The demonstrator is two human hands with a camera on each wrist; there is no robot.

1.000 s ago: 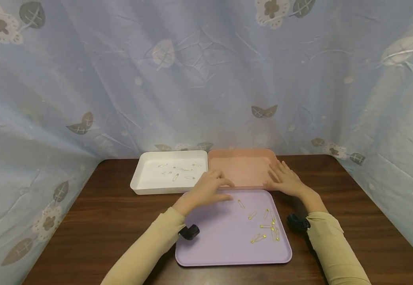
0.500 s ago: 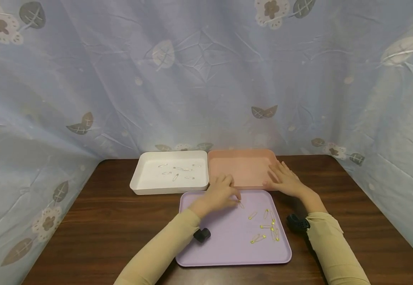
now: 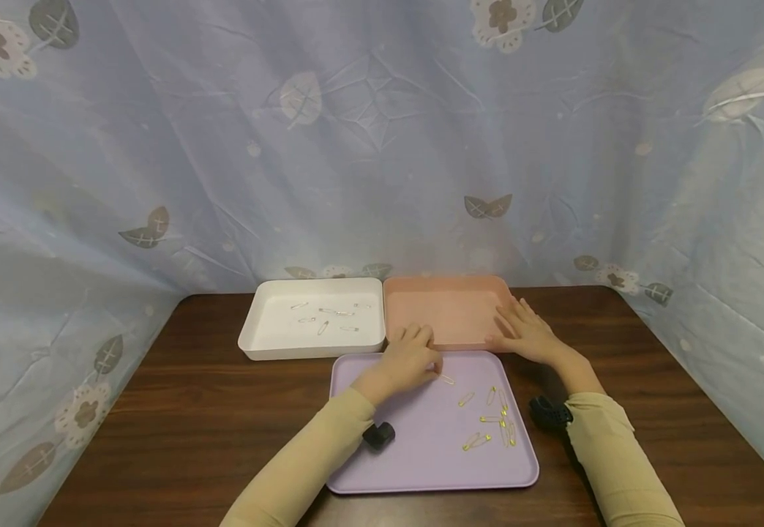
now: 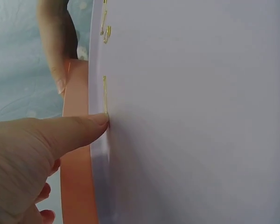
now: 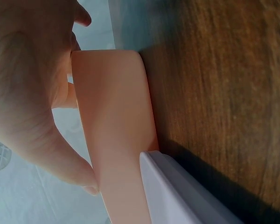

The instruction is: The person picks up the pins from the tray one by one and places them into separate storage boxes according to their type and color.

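Observation:
My left hand (image 3: 407,364) is over the far edge of the lavender tray (image 3: 421,457). Its thumb and fingertips pinch one end of a gold safety pin (image 3: 447,379). In the left wrist view the thumb meets the end of that pin (image 4: 105,93), while the opposing fingertip is hidden. My right hand (image 3: 528,333) rests on the front right corner of the pink tray (image 3: 444,315), fingers extended along the side. From the right wrist, its thumb touches the pink rim. Several more gold safety pins (image 3: 503,421) lie on the lavender tray's right half.
Left of the pink tray stands a white tray (image 3: 270,344) with several silver-coloured safety pins (image 3: 323,328) scattered inside. Both back trays adjoin the lavender tray's far edge. All stand on a dark wooden table (image 3: 211,410), with a patterned curtain (image 3: 369,183) hanging behind.
My left hand has moved right and come down onto the farthest pin on the lavender tray. That pin has turned to lie more sideways. The right hand stays put.

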